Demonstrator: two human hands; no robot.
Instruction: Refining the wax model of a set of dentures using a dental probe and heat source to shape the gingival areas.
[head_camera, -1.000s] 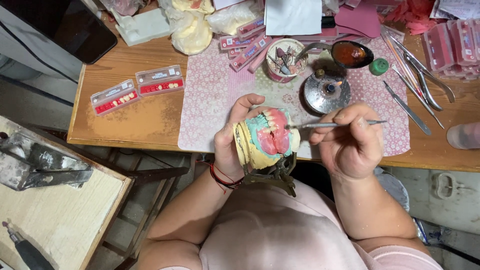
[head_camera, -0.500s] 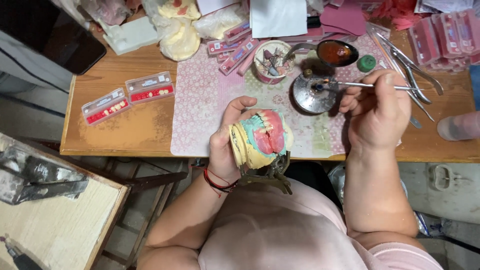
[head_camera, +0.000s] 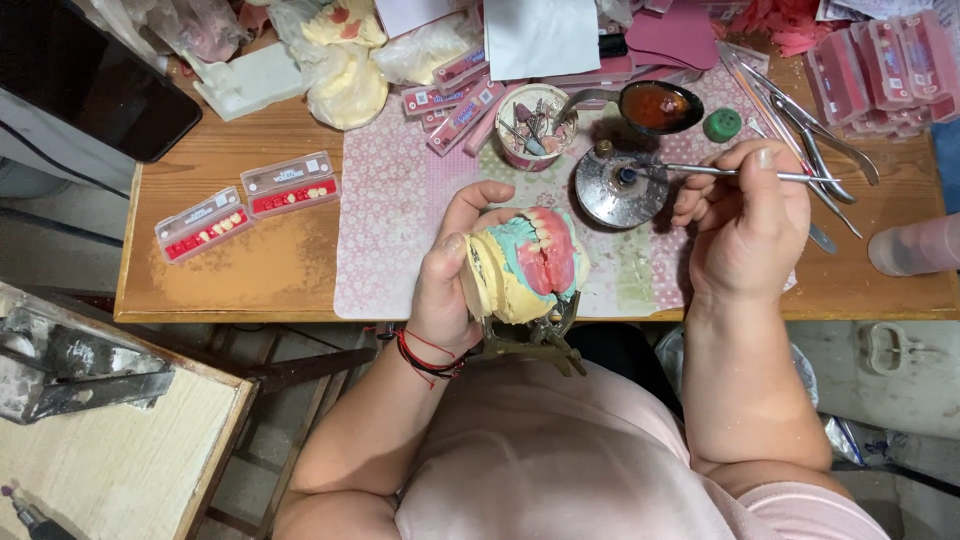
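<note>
Dental cast (head_camera: 525, 265), yellowish plaster with pink and green wax and a row of teeth, sits on a dark metal articulator frame (head_camera: 535, 340) and is held above the near table edge, tilted toward the camera. Left hand (head_camera: 455, 275) cups it from the left, fingers wrapped over the top and thumb at the side, closed firmly on the plaster; red thread bracelets (head_camera: 425, 355) at that wrist. Right hand (head_camera: 745, 220) is up and to the right, fingers pinched tight on a thin metal instrument (head_camera: 730, 172) lying level, its tip at the wick of a small round metal burner (head_camera: 620, 190). Behind the burner: a ladle of reddish wax (head_camera: 655, 105), a green cap (head_camera: 722, 124), a cup of small burs (head_camera: 535, 125). All on a pale floral mat (head_camera: 400, 220) over a wooden table (head_camera: 260, 260). At the left on bare wood, 2 clear tooth cards (head_camera: 250, 200) with red strips. More metal tools (head_camera: 810, 130) lie at the far right, pink boxes (head_camera: 880, 70) beyond them
</note>
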